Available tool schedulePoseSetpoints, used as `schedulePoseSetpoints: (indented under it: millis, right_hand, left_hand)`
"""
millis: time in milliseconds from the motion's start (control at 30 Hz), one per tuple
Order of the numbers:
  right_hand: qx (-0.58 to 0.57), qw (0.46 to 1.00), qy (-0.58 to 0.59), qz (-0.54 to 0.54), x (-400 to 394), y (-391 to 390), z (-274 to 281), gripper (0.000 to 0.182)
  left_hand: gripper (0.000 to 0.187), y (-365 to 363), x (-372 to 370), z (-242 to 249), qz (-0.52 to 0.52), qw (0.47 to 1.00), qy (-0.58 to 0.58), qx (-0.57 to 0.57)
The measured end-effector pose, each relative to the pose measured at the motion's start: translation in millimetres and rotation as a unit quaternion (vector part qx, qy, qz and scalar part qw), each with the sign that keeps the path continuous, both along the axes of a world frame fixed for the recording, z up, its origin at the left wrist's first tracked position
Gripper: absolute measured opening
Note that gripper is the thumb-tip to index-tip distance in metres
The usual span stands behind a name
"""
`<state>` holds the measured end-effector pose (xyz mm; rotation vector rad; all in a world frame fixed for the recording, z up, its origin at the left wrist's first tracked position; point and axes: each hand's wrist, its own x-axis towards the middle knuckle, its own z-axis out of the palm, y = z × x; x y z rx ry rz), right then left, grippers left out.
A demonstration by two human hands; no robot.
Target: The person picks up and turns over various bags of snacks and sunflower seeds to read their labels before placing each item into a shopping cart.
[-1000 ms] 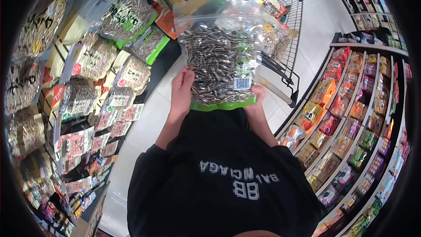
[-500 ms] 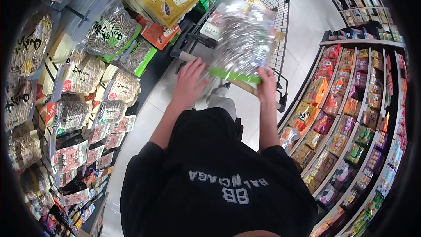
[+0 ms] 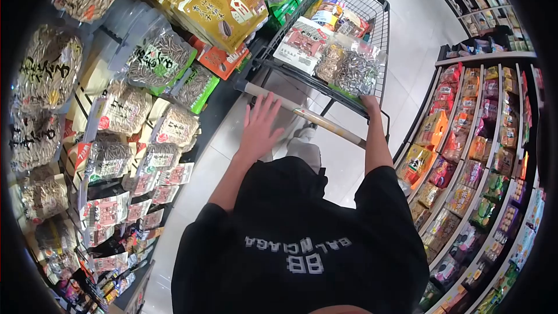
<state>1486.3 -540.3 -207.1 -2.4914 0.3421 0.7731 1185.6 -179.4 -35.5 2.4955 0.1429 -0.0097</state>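
Note:
My left hand (image 3: 261, 127) has its fingers spread at the left part of the cart's handle bar (image 3: 308, 115), not wrapped round it. At the near right corner of the shopping cart (image 3: 385, 40), my right hand (image 3: 371, 104) reaches over the rim beside a clear bag of dark seeds with a green edge (image 3: 357, 72). Its fingers are mostly hidden, so its grip cannot be made out. In the cart, a white and pink package (image 3: 301, 43) lies left of the seed bag, with colourful packets (image 3: 334, 14) behind.
Shelves of bagged seeds (image 3: 157, 61) line the left, with gold bags (image 3: 224, 9) near the cart's left side. Curved racks of packaged snacks (image 3: 465, 157) run along the right. Tiled floor (image 3: 200, 177) shows around the cart.
The seed bag has gone from above the cart down into its near right part. My right hand has moved right and slightly down with it. My left hand stays near the handle, fingers spread.

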Motion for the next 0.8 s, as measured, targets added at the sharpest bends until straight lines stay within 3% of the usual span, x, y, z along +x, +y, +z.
schedulePoseSetpoints:
  millis: [100, 200, 233, 267, 333, 400, 467, 533, 600, 700, 800]
  right_hand:
    - [-0.028, 0.994, -0.059, 0.091, 5, -31, -25, 0.042]
    - [-0.108, 0.959, -0.189, 0.179, 11, -46, -36, 0.049]
    - [-0.103, 0.967, -0.201, 0.114, -1, -36, -15, 0.051]
    - [-0.068, 0.986, -0.149, 0.044, -19, -9, 35, 0.057]
    - [0.145, 0.953, -0.263, 0.039, -66, 19, 76, 0.041]
    - [0.223, 0.939, -0.261, 0.019, -116, 51, 133, 0.026]
    - [0.282, 0.921, -0.257, 0.080, -160, 71, 174, 0.019]
    - [0.243, 0.928, -0.205, 0.192, -181, 71, 182, 0.020]
    - [0.118, 0.930, -0.211, 0.277, -198, 65, 171, 0.028]
    - [0.030, 0.910, -0.282, 0.304, -205, 65, 160, 0.039]
    - [-0.002, 0.936, -0.228, 0.270, -200, 69, 162, 0.040]
  left_hand:
    - [0.075, 1, -1, 0, 0.001, 1.000, -0.012, -0.006]
    - [0.075, 5, 0, -12, -0.011, 0.998, -0.042, -0.048]
    - [0.076, 5, 0, -17, -0.020, 0.999, -0.036, -0.007]
    - [0.076, 4, -1, -23, -0.022, 0.998, -0.054, -0.001]
    - [0.078, 4, -2, -21, -0.019, 0.998, -0.057, 0.003]
    - [0.080, 4, -4, -15, -0.020, 0.999, -0.043, -0.006]
    - [0.082, 6, -4, -11, -0.029, 0.998, -0.046, -0.012]
    - [0.083, 9, -4, -8, -0.033, 0.999, -0.034, -0.028]
    - [0.083, 10, -3, -8, -0.034, 0.998, -0.033, -0.041]
    - [0.077, 12, -2, -9, -0.029, 0.996, -0.050, -0.063]
    - [0.055, 32, 1, -4, -0.065, 0.991, -0.093, -0.072]
